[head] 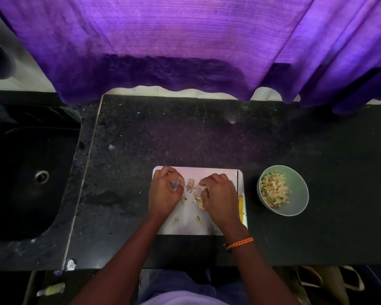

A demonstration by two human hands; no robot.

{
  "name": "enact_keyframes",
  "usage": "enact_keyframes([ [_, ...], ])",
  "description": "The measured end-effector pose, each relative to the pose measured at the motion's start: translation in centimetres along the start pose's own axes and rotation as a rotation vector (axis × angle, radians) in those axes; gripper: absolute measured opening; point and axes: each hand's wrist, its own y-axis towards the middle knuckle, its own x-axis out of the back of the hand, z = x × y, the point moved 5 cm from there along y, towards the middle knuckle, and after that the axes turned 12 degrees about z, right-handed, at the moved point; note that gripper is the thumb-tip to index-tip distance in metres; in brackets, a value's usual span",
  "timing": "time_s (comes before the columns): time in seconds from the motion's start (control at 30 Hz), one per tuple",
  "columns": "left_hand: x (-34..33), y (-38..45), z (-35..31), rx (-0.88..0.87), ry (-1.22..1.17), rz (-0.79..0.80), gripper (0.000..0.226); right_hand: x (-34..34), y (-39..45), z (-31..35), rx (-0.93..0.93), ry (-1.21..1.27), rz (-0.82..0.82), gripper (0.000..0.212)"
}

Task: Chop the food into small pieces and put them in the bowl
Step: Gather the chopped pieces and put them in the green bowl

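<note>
Board (pixel 216 172), nearest you: both hands are working over the last pale pieces (pixel 190 186) lying between them. Left hand (pixel 165 190): fingers curled inward, seemingly pinching bits, though what they hold is blurred. Right hand (pixel 218 194): fingers bent, raking pieces together. You are gathering; cup both palms, sweeping strays (pixel 198 218) inward first. Knife (pixel 240 205), board's right edge: idle. Bowl (pixel 297 190), well right: already holding chopped food; carry low.

A white cutting board (pixel 198 223) lies on a black speckled counter (pixel 185 137), scattered with pale cream chopped pieces (pixel 190 185); the same cream fills a pale green bowl (pixel 299 194). Purple cloth (pixel 185 45) hangs behind, and an orange braided band (pixel 240 242) circles one wrist
</note>
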Motion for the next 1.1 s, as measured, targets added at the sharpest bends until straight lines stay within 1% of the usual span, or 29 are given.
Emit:
enact_keyframes([
  [0.13,-0.3,-0.2,-0.3,-0.071,0.012,0.019,0.02,0.2,0.5,0.4,0.031,0.004,0.004,0.025],
  [0.2,-0.4,-0.2,-0.6,-0.094,-0.001,0.02,0.024,0.3,0.6,0.4,0.027,0.128,-0.018,0.025],
  [0.27,-0.4,-0.2,-0.8,-0.115,-0.024,0.026,0.031,-0.2,0.9,0.0,0.031,0.22,-0.028,0.019],
  [0.33,-0.4,0.0,-0.7,-0.108,-0.034,0.038,0.031,-1.0,1.3,-0.2,0.054,0.216,0.035,0.016],
  [0.4,-0.2,0.1,-0.5,-0.093,-0.059,0.047,0.027,-1.5,1.6,-0.6,0.034,0.218,0.052,0.014],
  [0.43,-0.1,0.2,-0.5,-0.092,-0.072,0.046,0.027,-1.5,1.9,-0.7,0.014,0.222,0.04,0.016],
  [0.5,0.1,0.2,-0.2,-0.073,-0.096,0.05,0.026,-1.8,2.4,-1.0,-0.022,0.184,0.024,0.027],
  [0.57,0.1,0.2,0.4,-0.054,-0.12,0.039,0.028,-2.5,2.8,-0.9,-0.033,0.113,0.054,0.041],
  [0.67,0.4,0.4,1.4,-0.019,-0.099,-0.045,0.037,-3.9,2.6,0.6,-0.009,0.031,0.121,0.053],
  [0.73,0.6,0.6,1.9,-0.016,-0.109,-0.101,0.042,-4.8,2.1,2.2,0.059,-0.033,0.151,0.059],
  [0.8,0.7,0.6,2.0,-0.02,-0.119,-0.116,0.043,-5.5,1.5,3.7,0.145,-0.049,0.167,0.06],
  [1.0,0.7,0.4,2.1,0.003,-0.125,-0.14,0.05,-7.2,-0.7,6.2,0.346,0.0,0.217,0.045],
  [1.1,0.5,0.3,2.1,0.025,-0.131,-0.155,0.047,-7.7,-2.3,6.8,0.501,-0.071,0.204,0.032],
])
